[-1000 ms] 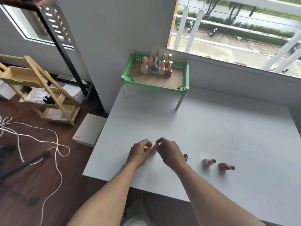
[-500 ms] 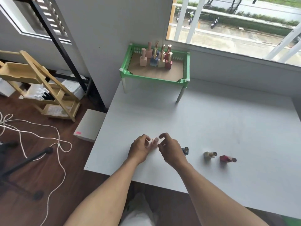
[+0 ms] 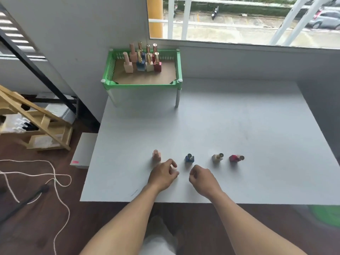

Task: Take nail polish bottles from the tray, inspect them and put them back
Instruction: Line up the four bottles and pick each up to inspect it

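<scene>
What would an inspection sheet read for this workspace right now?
Surface: white table, matte.
Job's things: green tray on legs at the far left corner, holding a cluster of bottles; pink bottle, blue bottle, beige bottle and red bottle stand in a row near the front edge.
Clutter: white box on the floor beside the table.
Grippers: left hand and right hand just in front of the row, fingers loosely curled, holding nothing.
Cables: white cord looping on the floor at left.
Surroundings: wooden rack at left; window behind the table.
</scene>
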The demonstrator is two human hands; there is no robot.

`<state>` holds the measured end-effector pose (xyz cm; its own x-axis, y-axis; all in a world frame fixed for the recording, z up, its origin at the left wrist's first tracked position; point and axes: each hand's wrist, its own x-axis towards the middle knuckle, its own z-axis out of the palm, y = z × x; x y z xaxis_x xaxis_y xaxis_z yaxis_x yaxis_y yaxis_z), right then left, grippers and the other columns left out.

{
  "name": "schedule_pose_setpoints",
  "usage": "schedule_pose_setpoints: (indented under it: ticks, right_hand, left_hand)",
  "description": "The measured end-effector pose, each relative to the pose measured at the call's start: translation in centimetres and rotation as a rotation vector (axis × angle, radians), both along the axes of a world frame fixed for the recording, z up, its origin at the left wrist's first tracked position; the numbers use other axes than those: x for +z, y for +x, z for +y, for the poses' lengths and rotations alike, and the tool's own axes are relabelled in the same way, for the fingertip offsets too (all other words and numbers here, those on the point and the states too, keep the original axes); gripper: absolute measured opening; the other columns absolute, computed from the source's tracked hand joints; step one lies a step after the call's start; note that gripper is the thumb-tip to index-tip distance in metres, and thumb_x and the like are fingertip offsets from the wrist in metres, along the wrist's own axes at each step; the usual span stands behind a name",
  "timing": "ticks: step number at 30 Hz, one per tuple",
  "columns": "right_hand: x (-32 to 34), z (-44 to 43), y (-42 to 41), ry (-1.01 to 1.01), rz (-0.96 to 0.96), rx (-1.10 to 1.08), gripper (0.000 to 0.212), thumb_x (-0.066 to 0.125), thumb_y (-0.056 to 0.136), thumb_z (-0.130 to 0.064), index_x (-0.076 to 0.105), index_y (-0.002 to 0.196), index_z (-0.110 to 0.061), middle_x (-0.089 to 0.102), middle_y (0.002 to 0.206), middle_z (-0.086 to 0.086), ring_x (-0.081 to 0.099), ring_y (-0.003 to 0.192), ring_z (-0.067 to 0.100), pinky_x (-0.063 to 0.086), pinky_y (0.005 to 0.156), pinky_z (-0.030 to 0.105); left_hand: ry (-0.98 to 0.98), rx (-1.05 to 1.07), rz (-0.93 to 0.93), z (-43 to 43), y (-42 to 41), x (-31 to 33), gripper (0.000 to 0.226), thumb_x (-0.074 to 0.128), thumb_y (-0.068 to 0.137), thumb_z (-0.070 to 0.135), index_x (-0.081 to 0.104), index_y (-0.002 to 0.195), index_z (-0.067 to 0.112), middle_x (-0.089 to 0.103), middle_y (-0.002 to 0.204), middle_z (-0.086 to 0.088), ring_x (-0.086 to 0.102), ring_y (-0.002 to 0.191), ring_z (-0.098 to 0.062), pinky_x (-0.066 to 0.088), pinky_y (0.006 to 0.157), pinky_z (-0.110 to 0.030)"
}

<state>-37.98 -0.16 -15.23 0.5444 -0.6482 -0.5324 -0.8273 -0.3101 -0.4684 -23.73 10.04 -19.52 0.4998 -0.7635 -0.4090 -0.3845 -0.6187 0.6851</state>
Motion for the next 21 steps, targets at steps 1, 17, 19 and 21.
schedule_pose_setpoints:
  ticks: [1, 17, 19, 21]
  right_hand:
    - [0.0, -0.4, -0.5, -0.012, 0.002, -0.019, 0.012, 0.048, 0.090, -0.025, 0.057, 0.094, -0.020, 0.065, 0.086, -0.003, 0.060, 0.077, 0.020, 0.048, 0.067, 0.031]
    - [0.2, -3.1, -2.9, -0.006, -0.080, -0.154, 0.014, 0.050, 0.092, -0.022, 0.063, 0.095, -0.020, 0.069, 0.101, -0.004, 0.063, 0.092, 0.019, 0.053, 0.083, 0.036]
    - [0.6, -3.1, -2.9, -0.005, -0.090, -0.147, 0.013, 0.049, 0.092, -0.022, 0.062, 0.094, -0.020, 0.069, 0.100, -0.004, 0.063, 0.091, 0.019, 0.053, 0.082, 0.036]
    - [1.1, -3.2, -3.0, -0.009, -0.101, -0.133, 0.012, 0.049, 0.092, -0.022, 0.061, 0.093, -0.021, 0.068, 0.097, -0.004, 0.062, 0.089, 0.019, 0.053, 0.082, 0.037]
  left_hand:
    - [-0.005, -0.020, 0.001, -0.6, -0.2, 0.0, 0.021, 0.062, 0.087, 0.033, 0.057, 0.106, 0.027, 0.061, 0.083, 0.014, 0.048, 0.098, -0.010, 0.046, 0.083, -0.027]
    - [-0.064, -0.046, -0.110, -5.2, -1.2, -0.6, 0.019, 0.058, 0.091, 0.040, 0.065, 0.107, 0.034, 0.062, 0.083, 0.008, 0.060, 0.081, -0.017, 0.047, 0.071, -0.030]
    - [-0.073, -0.030, -0.108, -5.2, -1.4, -0.5, 0.021, 0.057, 0.090, 0.046, 0.066, 0.105, 0.034, 0.064, 0.085, 0.007, 0.061, 0.078, -0.016, 0.049, 0.071, -0.032]
    - [-0.084, -0.021, -0.093, -5.2, -1.7, -0.3, 0.023, 0.057, 0.089, 0.049, 0.066, 0.104, 0.035, 0.065, 0.087, 0.008, 0.062, 0.075, -0.014, 0.051, 0.071, -0.032]
